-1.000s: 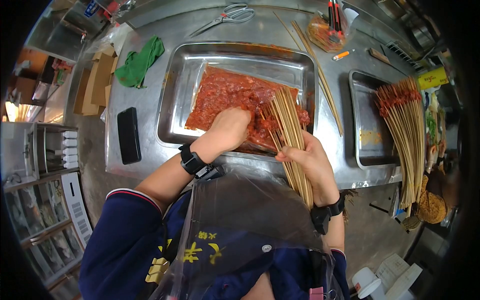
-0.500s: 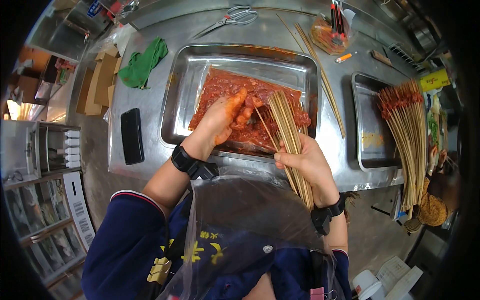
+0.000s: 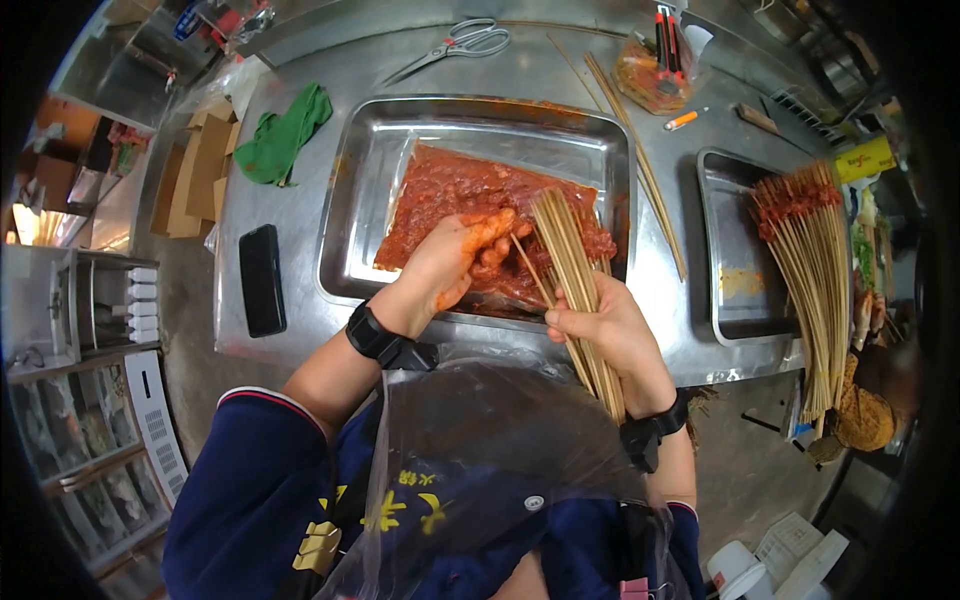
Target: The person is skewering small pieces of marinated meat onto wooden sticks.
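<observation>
My left hand (image 3: 448, 262), its fingers smeared with red marinade, is closed on a small piece of red marinated meat at the tip of one skewer. That single bamboo skewer (image 3: 532, 268) slants out from my right hand (image 3: 622, 330), which is wrapped round a thick bundle of bamboo skewers (image 3: 566, 245). Both hands are over the near side of a steel tray (image 3: 336, 215). In the tray lies a flat mass of red marinated meat (image 3: 440, 185) on clear plastic. The bundle hides part of the meat's right side.
To the right, loaded meat skewers (image 3: 805, 270) rest across a second steel tray (image 3: 712, 245). Loose skewers (image 3: 640, 165), scissors (image 3: 455, 48), an orange-handled cutter (image 3: 681, 121) and a bag (image 3: 650, 80) lie behind. A green cloth (image 3: 288, 137) and a phone (image 3: 262, 280) are left.
My left hand has moved slightly toward me and its fingers have drawn in round the meat at the skewer tip. My right hand holds the bundle much as before. The view has shifted slightly.
</observation>
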A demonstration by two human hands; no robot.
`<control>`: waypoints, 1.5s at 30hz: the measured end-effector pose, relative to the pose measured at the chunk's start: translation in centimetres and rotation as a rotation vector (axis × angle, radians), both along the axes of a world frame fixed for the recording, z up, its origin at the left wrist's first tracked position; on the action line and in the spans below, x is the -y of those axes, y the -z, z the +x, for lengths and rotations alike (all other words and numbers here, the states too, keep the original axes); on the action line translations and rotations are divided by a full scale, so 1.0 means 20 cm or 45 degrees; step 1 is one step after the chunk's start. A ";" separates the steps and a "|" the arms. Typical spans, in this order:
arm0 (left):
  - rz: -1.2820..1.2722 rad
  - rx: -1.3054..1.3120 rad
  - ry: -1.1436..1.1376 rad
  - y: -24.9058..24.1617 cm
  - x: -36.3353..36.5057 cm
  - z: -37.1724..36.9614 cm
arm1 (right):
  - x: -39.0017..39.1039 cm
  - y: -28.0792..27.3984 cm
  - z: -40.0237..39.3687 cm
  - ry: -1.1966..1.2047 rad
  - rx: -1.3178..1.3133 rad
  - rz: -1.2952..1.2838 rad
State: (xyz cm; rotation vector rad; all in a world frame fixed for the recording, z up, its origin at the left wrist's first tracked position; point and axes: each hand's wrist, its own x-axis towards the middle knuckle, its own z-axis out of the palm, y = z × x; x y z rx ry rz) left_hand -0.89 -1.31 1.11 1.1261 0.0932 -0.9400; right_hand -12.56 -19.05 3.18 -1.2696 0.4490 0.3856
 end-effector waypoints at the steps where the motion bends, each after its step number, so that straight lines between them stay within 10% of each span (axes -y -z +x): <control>1: -0.011 -0.013 0.019 0.01 -0.01 -0.01 | -0.01 -0.01 0.00 0.015 -0.001 -0.003; 13: 0.104 0.043 0.067 0.05 0.03 -0.06 | -0.01 -0.05 -0.02 -0.038 0.180 -0.421; 24: 0.207 0.457 -0.225 0.17 0.07 -0.01 | 0.00 -0.07 -0.02 0.079 -0.001 0.153; 28: 0.926 1.139 0.146 0.11 -0.03 0.10 | 0.01 -0.06 -0.03 0.120 0.004 0.171; 31: 0.868 1.558 0.180 0.15 0.02 0.07 | 0.02 -0.07 -0.03 0.099 0.001 0.171; 34: 1.149 1.606 0.551 0.09 0.08 0.05 | 0.03 -0.05 -0.04 0.103 0.006 0.178; 45: 1.197 1.596 0.526 0.13 0.15 0.05 | 0.04 0.12 -0.05 0.094 0.127 0.354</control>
